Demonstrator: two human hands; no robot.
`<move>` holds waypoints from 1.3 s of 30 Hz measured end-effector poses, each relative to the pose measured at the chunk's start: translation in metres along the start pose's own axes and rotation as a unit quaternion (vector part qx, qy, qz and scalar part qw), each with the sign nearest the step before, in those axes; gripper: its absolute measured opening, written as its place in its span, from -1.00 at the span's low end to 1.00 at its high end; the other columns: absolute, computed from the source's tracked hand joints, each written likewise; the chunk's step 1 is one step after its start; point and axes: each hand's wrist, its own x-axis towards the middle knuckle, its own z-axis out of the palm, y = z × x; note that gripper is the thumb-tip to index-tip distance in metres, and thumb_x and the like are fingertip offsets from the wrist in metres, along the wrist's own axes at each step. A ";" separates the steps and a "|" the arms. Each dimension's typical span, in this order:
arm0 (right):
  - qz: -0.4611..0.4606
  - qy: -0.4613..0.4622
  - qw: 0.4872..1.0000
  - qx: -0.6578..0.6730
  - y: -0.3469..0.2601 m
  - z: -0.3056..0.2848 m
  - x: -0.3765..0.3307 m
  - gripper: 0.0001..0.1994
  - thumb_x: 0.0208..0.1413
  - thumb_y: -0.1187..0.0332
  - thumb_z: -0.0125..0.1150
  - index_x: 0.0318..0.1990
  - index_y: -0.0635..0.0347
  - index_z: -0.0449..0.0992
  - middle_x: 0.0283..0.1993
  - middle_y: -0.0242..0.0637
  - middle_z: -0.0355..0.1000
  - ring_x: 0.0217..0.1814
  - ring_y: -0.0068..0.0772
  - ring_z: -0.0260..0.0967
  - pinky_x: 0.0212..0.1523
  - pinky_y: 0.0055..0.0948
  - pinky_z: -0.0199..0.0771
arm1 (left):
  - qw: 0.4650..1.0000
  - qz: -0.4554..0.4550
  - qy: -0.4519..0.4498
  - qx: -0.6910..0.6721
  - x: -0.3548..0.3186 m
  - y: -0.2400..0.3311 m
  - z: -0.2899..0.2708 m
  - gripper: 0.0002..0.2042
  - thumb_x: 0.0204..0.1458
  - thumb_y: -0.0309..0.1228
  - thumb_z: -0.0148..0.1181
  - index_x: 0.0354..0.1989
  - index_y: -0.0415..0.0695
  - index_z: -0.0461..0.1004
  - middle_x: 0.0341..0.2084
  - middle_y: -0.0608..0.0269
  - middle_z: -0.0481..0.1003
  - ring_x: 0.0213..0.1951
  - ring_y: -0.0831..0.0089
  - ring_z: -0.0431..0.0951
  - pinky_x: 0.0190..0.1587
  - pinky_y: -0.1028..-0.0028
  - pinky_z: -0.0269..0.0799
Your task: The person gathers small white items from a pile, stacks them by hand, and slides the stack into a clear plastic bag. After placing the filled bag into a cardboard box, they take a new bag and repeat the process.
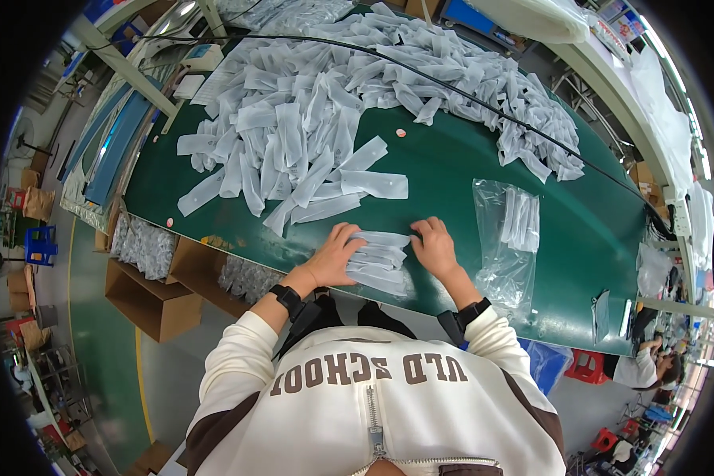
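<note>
At the near edge of the green table lies a small row of narrow frosted plastic packets, side by side and overlapping. My left hand grips their left end, its fingers and thumb bent round the edge. Beside their upper right corner is my right hand, fingers curled and fingertips pressed together; whatever they pinch is too small to make out. Just beyond my hands, loose packets of the same kind spread out from a large heap. To the right, a clear plastic bag holds several such packets near its top.
A black cable crosses above the heap. Open cardboard boxes, some with packets inside, stand below the table's left edge. Metal frame posts rise at both sides. A person sits far right near a red stool.
</note>
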 end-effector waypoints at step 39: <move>0.357 0.278 0.814 0.365 0.008 -0.079 -0.279 -0.20 -0.09 0.27 0.48 0.32 0.36 0.23 0.20 -0.12 0.37 0.22 -0.39 0.30 0.24 -0.43 0.25 | 0.973 0.171 -0.122 -0.095 0.184 0.152 0.179 -0.77 0.00 -0.42 0.29 -0.22 -0.16 0.39 -0.33 0.12 0.40 -0.24 0.15 0.47 -0.22 0.19 0.40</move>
